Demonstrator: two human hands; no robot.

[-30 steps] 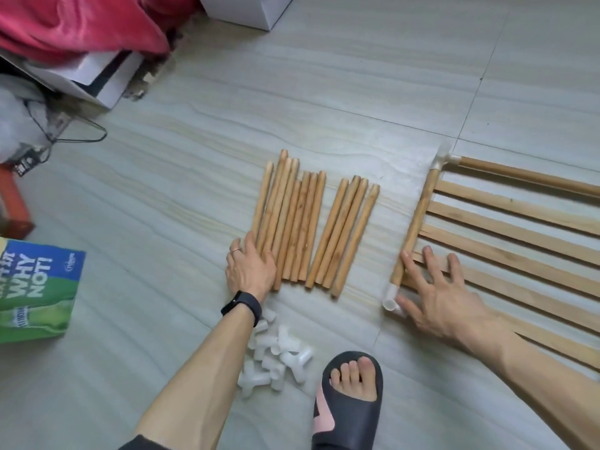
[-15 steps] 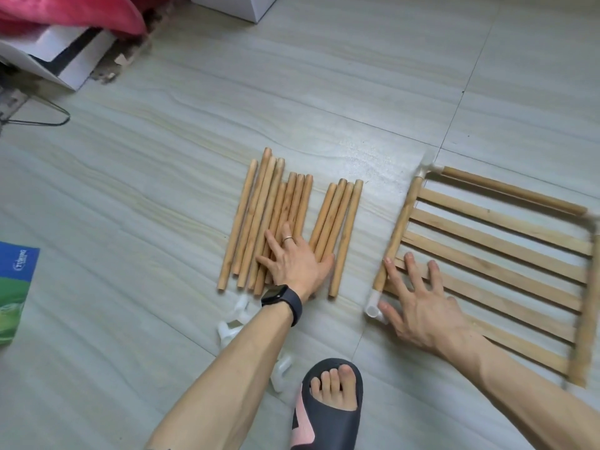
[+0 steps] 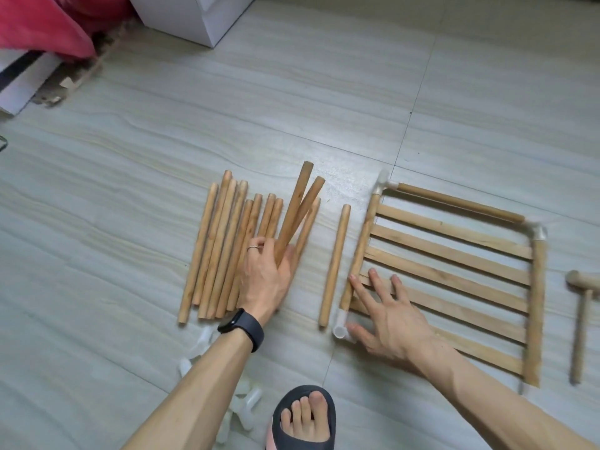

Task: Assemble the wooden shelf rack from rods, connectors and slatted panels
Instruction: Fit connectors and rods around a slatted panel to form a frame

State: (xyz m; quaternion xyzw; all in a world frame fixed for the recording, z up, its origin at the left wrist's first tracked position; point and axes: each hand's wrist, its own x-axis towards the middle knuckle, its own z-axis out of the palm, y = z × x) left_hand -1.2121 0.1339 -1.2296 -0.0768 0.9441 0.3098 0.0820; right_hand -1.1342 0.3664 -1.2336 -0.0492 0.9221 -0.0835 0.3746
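Several wooden rods (image 3: 224, 248) lie side by side on the floor. My left hand (image 3: 268, 276) grips two rods (image 3: 297, 209) and holds their far ends raised above the pile. One single rod (image 3: 334, 264) lies apart, between the pile and the slatted panel (image 3: 451, 254). The panel lies flat, framed by rods with white corner connectors (image 3: 383, 183). My right hand (image 3: 386, 316) rests flat on the panel's near left corner, fingers spread, beside a white connector (image 3: 341, 326). A heap of loose white connectors (image 3: 243, 407) lies partly hidden under my left forearm.
A wooden mallet (image 3: 581, 323) lies to the right of the panel. My foot in a dark slipper (image 3: 303, 420) stands at the bottom centre. A white box (image 3: 191, 14), red cloth (image 3: 42, 24) and cardboard (image 3: 29, 76) sit at the far left.
My left hand closed on two rods and tilted them up off the pile; one rod now lies apart toward the panel. The right hand stayed on the panel corner.
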